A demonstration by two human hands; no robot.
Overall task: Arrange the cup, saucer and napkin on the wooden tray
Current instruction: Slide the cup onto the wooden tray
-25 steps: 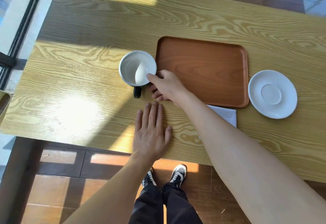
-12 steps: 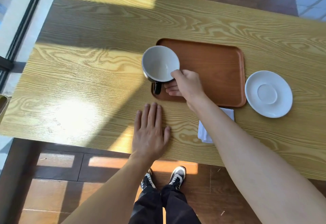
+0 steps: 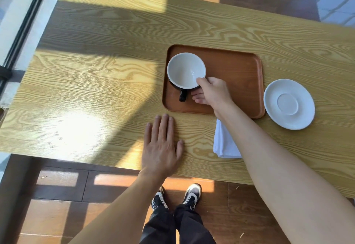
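Now that the right hand (image 3: 213,92), pinching the cup (image 3: 186,70) by its rim, has carried it from the bare table (image 3: 96,82) onto the wooden tray (image 3: 240,74) at frame centre, saucer (image 3: 289,104) and napkin (image 3: 223,144) remain outside, while the left hand (image 3: 161,147) lies spread flat.

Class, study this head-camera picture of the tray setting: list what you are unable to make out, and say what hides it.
1. White folded napkin: its right part, under the right forearm.
2. Reddish-brown wooden tray: part of its near rim, behind the right hand.
3. White-lined dark cup: whether its base rests on the tray, hidden by its own bowl.
4. Light wooden table: right end, cut off by the frame edge.
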